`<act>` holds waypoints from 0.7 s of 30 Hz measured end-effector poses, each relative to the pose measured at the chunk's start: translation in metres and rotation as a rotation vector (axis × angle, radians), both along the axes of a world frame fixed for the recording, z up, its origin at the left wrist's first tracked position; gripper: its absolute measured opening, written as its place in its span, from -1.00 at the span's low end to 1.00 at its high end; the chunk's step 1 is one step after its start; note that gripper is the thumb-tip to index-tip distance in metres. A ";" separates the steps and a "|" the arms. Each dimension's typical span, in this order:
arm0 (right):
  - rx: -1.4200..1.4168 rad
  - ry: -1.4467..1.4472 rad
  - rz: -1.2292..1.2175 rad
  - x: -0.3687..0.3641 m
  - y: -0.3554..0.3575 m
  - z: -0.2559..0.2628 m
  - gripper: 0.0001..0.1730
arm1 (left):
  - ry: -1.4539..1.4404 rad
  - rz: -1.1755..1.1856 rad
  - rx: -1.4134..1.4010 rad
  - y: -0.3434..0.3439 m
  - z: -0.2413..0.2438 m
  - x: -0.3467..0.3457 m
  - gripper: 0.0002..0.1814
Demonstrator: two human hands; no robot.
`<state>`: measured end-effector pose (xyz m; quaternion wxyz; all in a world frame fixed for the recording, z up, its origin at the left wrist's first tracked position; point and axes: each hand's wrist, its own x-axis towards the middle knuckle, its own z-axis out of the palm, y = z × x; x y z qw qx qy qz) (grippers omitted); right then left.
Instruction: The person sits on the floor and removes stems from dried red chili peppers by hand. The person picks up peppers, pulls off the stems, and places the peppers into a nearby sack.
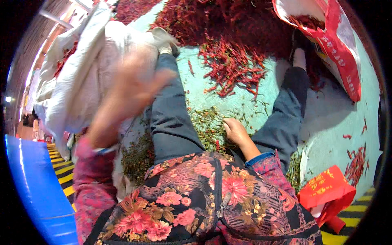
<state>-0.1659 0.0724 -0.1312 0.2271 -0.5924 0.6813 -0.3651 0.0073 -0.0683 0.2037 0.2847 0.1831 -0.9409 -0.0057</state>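
Blurred by motion, my left hand (133, 81) is raised beside a white woven sack (82, 70), with its fingers spread and nothing seen in it. My right hand (235, 131) rests low between my legs, over a heap of green chilli stems (208, 122); its fingers are curled, and whether they hold something cannot be told. Ahead of it, a loose pile of dried red chillies (234, 67) lies on the pale green floor, joining a much larger heap (229, 21) behind. More red chillies show inside the white sack.
A red and white sack (340, 58) holding chillies stands at the upper right. At the lower right are a red bag (326, 193) and scattered chillies (356, 165). A blue surface (39, 193) and yellow-black striping (62, 171) lie at the left. My outstretched legs flank the chilli pile.
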 end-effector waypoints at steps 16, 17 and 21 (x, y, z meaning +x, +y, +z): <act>0.275 -1.056 -0.280 -0.004 -0.021 0.003 -0.76 | -0.319 0.377 0.657 -0.067 -0.346 -0.142 -0.73; 0.290 -1.089 -0.277 -0.003 -0.023 0.007 -0.76 | -0.327 0.327 0.653 -0.066 -0.351 -0.125 -0.72; 0.288 -1.155 -0.282 0.000 -0.026 0.017 -0.77 | -0.233 0.344 1.481 -0.052 -0.358 -0.068 -0.76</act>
